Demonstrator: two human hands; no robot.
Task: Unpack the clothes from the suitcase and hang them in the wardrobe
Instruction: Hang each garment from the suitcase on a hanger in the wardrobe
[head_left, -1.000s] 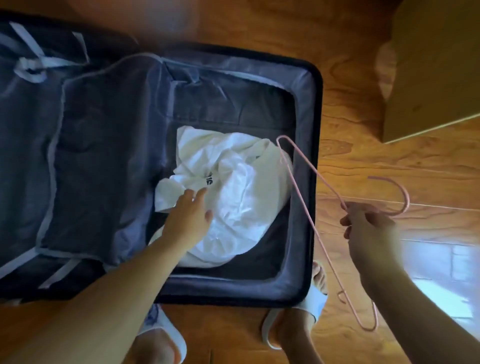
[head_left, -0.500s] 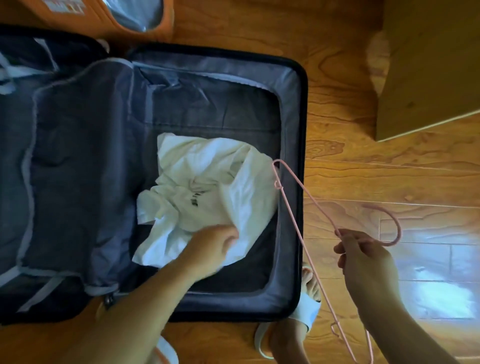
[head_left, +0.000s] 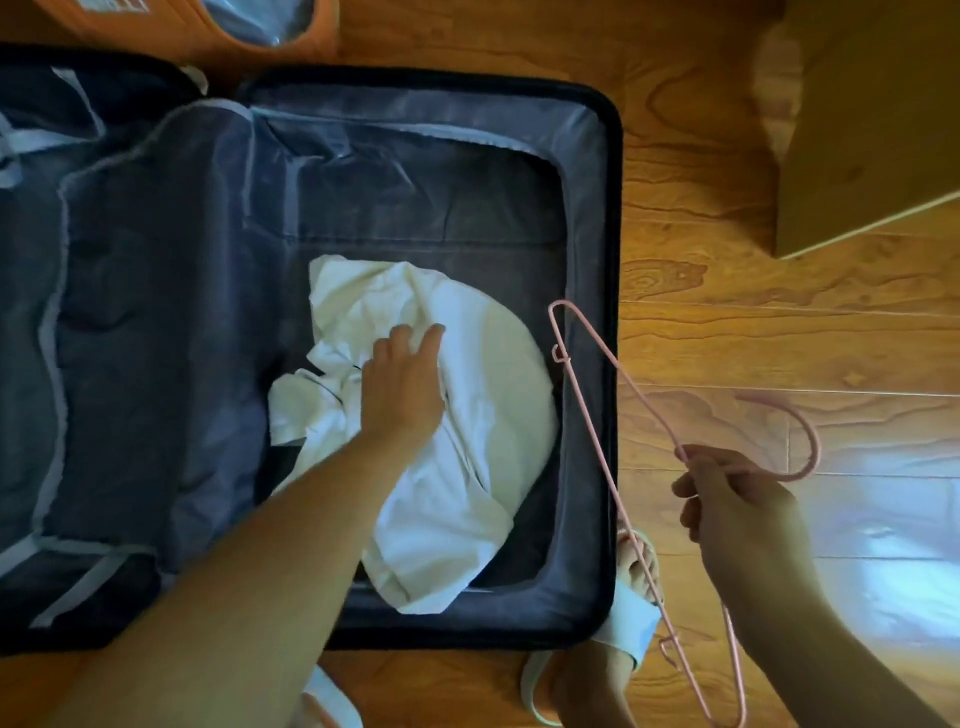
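Observation:
A crumpled white garment (head_left: 493, 415) lies in the right half of the open dark suitcase (head_left: 609, 260) on the floor. My left hand (head_left: 402, 389) rests on the garment's middle with its fingers stretched forward over the cloth; the thumb is hidden. My right hand (head_left: 737, 509) grips a thin pink hanger (head_left: 587, 395) just below its hook, to the right of the suitcase. The hanger's far shoulder hovers over the suitcase's right rim, apart from the garment.
A grey divider flap (head_left: 156, 312) covers the suitcase's left half. An orange container (head_left: 208, 31) stands beyond the suitcase at top left. A pale wooden furniture corner (head_left: 872, 130) is at top right. My sandalled foot (head_left: 631, 608) touches the suitcase's near right corner on the wood floor.
My left hand moved from the garment's near edge up onto its middle, and the cloth now spreads further toward me. The hanger stayed in my right hand, little moved.

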